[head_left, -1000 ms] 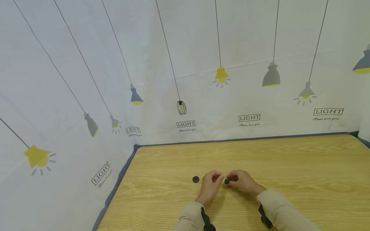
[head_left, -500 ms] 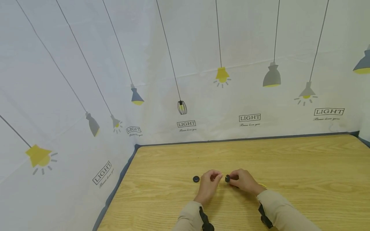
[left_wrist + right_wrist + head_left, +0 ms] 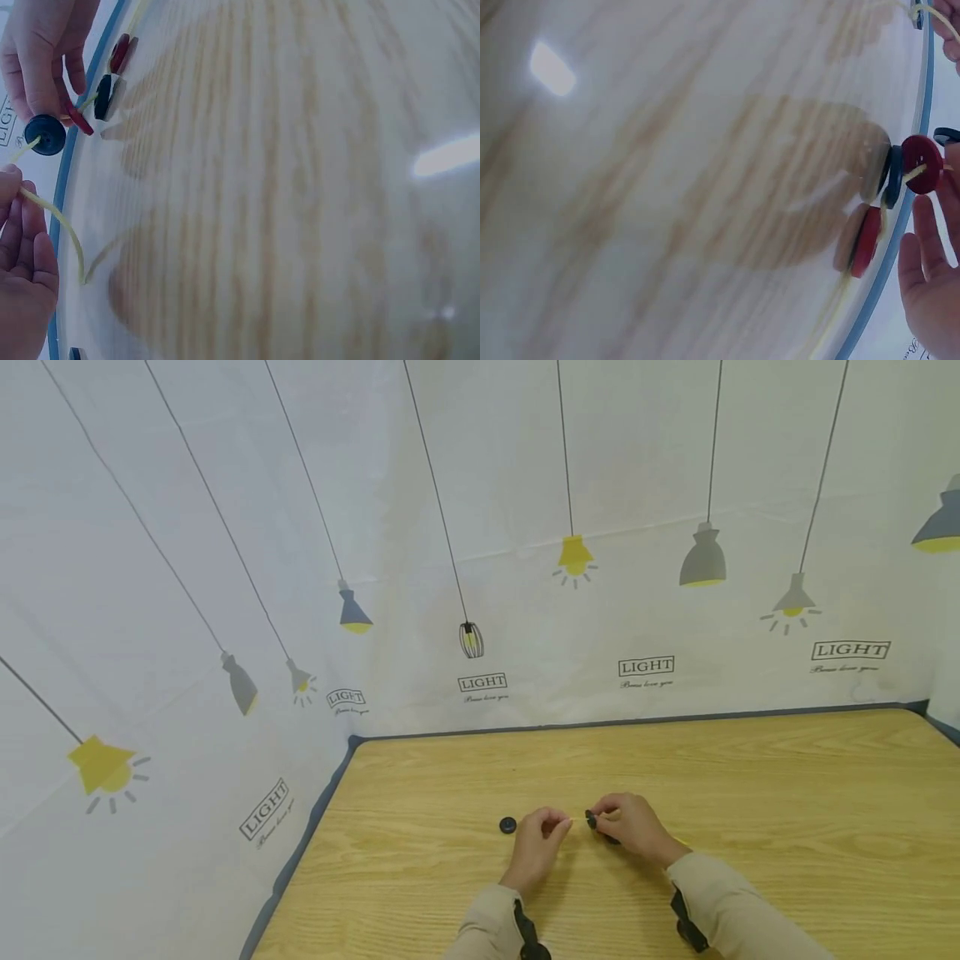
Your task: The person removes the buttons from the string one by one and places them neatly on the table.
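Observation:
My left hand (image 3: 534,847) pinches a yellow string (image 3: 66,223) near its end; a loose loop hangs below the fingers in the left wrist view. The string passes through a dark round button (image 3: 45,135), which my right hand (image 3: 632,827) pinches just right of the left fingertips. Further along the same string are a red button (image 3: 921,165), another dark button (image 3: 894,178) and a second red button (image 3: 867,241). The last two stand on edge at the tabletop. A short stretch of string shows between the hands in the head view.
A loose dark button (image 3: 507,825) lies on the wooden table (image 3: 420,877), left of my left hand. The string's tail (image 3: 681,842) shows beside my right wrist. A white lamp-print curtain (image 3: 555,635) hangs behind the table's far edge.
My left hand has drawn slightly left, and the yellow string now spans the gap to the dark button. My right hand has risen a little and the button has turned more edge-on.

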A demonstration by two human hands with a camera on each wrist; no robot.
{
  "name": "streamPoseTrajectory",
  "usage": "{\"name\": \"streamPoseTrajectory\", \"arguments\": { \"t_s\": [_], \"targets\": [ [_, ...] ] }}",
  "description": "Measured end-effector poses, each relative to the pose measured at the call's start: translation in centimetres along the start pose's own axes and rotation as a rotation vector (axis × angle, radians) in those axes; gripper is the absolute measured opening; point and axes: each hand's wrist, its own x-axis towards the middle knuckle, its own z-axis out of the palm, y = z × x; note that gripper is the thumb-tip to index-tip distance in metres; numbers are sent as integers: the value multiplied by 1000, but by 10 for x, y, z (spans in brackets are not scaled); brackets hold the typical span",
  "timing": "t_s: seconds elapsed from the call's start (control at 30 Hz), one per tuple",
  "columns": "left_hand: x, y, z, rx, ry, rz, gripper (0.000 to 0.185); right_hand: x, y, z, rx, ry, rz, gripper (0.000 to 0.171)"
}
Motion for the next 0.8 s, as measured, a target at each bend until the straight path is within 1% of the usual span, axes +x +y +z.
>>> {"name": "streamPoseTrajectory", "arguments": {
  "t_s": [0.13, 0.33, 0.5, 0.63, 0.8],
  "targets": [
    [0, -2, 2, 15, -3, -3, 8, 0, 0, -2, 9, -3, -32, 4],
    [0, -4, 3, 24, -3, -15, 7, 0, 1, -1, 6, -20, -58, 4],
    [2, -4, 3, 31, 10, 2, 9, 0, 2, -1, 20, -46, -78, 3],
    [3, -2, 3, 32, 27, 18, 9, -1, 2, 0, -4, -49, -86, 4],
    [4, -1, 4, 23, 43, 28, 9, -1, 1, 2, -33, -37, -74, 5]
  ]
}}
